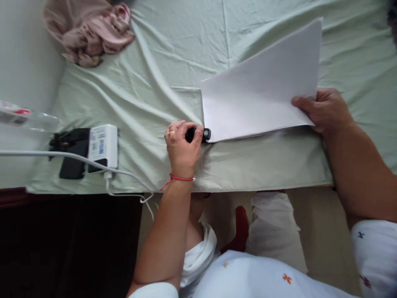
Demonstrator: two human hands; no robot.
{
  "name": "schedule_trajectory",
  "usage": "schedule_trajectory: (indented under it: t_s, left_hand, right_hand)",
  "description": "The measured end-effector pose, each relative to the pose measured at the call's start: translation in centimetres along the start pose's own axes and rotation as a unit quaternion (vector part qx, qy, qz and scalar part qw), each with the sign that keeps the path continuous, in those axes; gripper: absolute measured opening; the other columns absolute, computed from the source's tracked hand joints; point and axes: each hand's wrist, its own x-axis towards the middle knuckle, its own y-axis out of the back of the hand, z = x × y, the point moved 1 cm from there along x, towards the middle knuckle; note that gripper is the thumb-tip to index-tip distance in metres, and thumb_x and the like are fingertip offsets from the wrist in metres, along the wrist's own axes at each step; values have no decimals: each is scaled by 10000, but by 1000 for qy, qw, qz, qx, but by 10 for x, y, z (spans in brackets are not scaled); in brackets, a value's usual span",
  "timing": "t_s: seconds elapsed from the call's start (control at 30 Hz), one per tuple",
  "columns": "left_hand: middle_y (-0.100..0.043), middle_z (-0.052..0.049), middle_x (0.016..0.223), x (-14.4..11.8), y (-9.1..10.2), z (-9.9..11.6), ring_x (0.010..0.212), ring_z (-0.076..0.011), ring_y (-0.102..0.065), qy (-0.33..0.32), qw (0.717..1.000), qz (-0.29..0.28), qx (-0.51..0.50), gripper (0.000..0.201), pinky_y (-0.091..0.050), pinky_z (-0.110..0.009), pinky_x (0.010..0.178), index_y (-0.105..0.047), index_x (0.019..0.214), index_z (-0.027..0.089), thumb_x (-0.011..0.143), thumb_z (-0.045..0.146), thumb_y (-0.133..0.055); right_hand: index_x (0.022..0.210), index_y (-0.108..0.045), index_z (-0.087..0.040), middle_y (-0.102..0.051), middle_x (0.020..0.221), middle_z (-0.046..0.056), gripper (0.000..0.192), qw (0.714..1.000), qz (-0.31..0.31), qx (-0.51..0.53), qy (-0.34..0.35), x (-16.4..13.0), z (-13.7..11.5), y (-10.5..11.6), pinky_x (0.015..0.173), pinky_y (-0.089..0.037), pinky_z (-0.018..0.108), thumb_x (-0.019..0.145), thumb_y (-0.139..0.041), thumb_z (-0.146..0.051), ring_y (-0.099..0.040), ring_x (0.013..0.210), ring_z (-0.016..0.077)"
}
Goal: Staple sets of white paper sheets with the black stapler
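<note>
Two hands of mine, both occupied. Left hand [182, 145]: fingers curled closed around one black object [206, 135], its end at near left corner of white paper [257, 91]. Right hand [330, 109]: thumb and fingers pinched on paper's right edge; leaf count cannot be told. Left side: one bottle [40, 120], one white device [109, 142], one pink cloth [96, 35].

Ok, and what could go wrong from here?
1. The white paper slopes up toward the right hand, so it could shift or crease at the corner where the left hand holds a small black object.
2. The white cable hangs over the edge near the left forearm, which might snag it.
</note>
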Motion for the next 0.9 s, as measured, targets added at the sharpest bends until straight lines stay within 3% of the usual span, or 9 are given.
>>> schedule_trajectory:
  t_s: [0.1,0.33,0.5,0.63,0.73,0.8,0.9]
  left_hand:
    - [-757,-162,1333,-8,-5,2,1447,-378,-608,-18,999,10,26,137,-358,-617,1359,-763,1020,258,1007,389,-801]
    - [-801,-167,1327,-17,-14,10,1384,-353,-682,-55,996,7,64,139,-279,-631,1392,-739,1051,233,1090,350,-675]
    - [-810,-129,1293,-10,-1,-4,1371,-344,-686,-30,998,37,33,151,-331,-627,1373,-766,1033,264,1070,396,-703]
    - [-764,-137,1286,-5,13,-14,1439,-403,-616,25,995,91,37,164,-330,-689,1355,-746,962,282,1029,432,-754]
    - [-649,-179,1490,-8,18,-2,1620,-458,-423,29,980,188,63,185,-291,-717,1364,-744,1064,266,963,407,-810]
    - [-634,-196,1503,-14,15,16,1581,-418,-477,-32,974,220,50,203,-342,-665,1353,-736,1144,248,1003,395,-726]
    - [-688,-164,1398,-24,3,42,1339,-324,-655,-94,986,135,-38,285,-586,-499,1086,-693,1229,254,1102,467,-552]
  right_hand:
    - [828,-787,-178,-793,901,34,253,1000,4,-14,-2,2,3,2,576,-494,249,780,-1009,-290,-604,672,98]
    - [731,-770,-183,-749,767,12,222,1000,-2,24,-3,-2,-2,-6,527,-461,233,770,-982,-235,-570,614,97]
    - [755,-785,-182,-773,815,28,216,999,-10,37,4,-2,-1,-6,564,-503,252,747,-995,-234,-587,643,105]
    - [751,-782,-190,-760,795,12,282,998,-2,57,-5,-1,-1,-2,560,-515,251,684,-1041,-277,-604,639,106]
    - [764,-790,-200,-778,823,11,383,996,4,85,12,-1,-3,1,590,-554,261,578,-1090,-348,-637,669,115]
    - [766,-785,-215,-777,816,1,457,995,6,95,27,0,-4,3,596,-564,270,514,-1111,-413,-640,674,121]
    - [758,-754,-235,-769,816,-5,532,995,15,91,38,1,-3,7,603,-560,296,470,-1117,-495,-633,683,136]
